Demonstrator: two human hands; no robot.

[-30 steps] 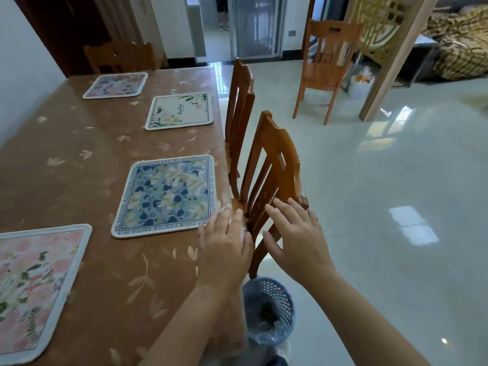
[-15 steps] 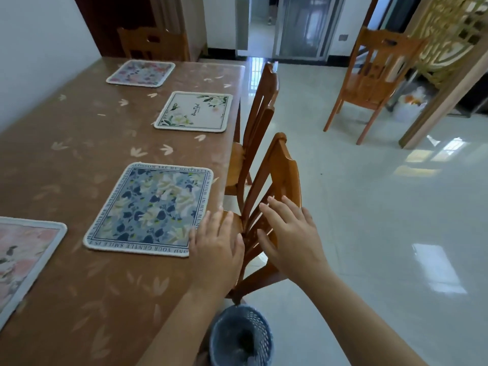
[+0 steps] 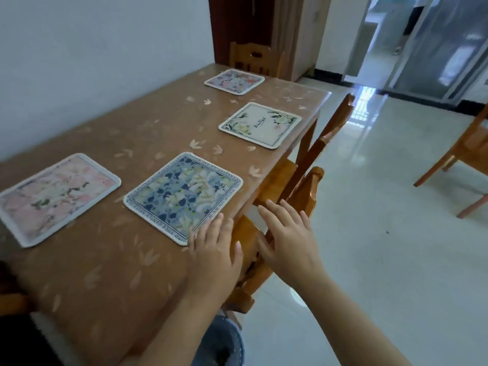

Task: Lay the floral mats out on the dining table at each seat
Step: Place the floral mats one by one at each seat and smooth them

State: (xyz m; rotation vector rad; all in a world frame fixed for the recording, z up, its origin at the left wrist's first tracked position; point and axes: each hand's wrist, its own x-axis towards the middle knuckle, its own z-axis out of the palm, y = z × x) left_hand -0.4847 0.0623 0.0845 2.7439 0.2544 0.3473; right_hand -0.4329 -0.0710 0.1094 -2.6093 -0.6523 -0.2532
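Several floral mats lie flat on the brown dining table (image 3: 111,273): a pink mat (image 3: 55,196) at the near left, a blue mat (image 3: 184,196), a cream mat (image 3: 260,124) and a small pale mat (image 3: 234,81) at the far end. My left hand (image 3: 215,249) hovers with straight fingers over the table edge at the blue mat's near corner. My right hand (image 3: 286,239) reaches with spread fingers over the back of the nearest wooden chair (image 3: 303,196), which is tucked against the table. Neither hand holds anything.
A second wooden chair (image 3: 332,128) is pushed in by the cream mat, a third chair (image 3: 253,59) stands at the table's far end, and a fourth chair (image 3: 464,159) stands free at the right. A mesh waste bin (image 3: 221,342) sits on the floor below my arms. A white wall runs along the table's left.
The view has swung left and the nearest chair now sits closer under the table. Both hands stay spread at the chair back and table edge, holding nothing.
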